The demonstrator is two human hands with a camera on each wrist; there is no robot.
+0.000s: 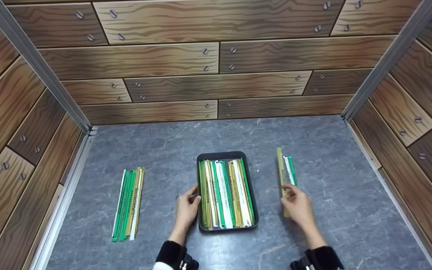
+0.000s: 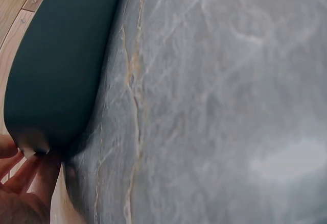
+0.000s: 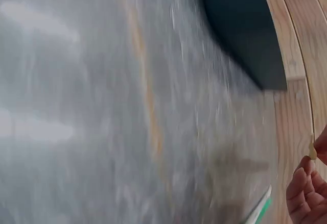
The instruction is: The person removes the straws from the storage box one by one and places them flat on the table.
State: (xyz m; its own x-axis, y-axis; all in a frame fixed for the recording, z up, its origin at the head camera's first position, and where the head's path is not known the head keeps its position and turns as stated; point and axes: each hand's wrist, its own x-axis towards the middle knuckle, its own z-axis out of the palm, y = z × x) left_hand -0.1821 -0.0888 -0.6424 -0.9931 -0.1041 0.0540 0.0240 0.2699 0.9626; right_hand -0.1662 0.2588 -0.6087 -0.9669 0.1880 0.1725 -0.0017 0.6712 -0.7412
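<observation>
Left hand (image 1: 186, 207) curled round the left wall of the dark tray (image 1: 224, 154), thumb on the rim, fingers (image 2: 26, 175) against its outer side. Right hand (image 1: 297, 204) pinched the tan strip (image 1: 280, 165) near its near end, just right of the tray, beside two shorter green and white strips (image 1: 290, 169). Tray packed with green, white and tan strips (image 1: 226, 193), standing on the grey slab (image 1: 313, 135). Separate bundle of strips (image 1: 129, 202) well off to the left
</observation>
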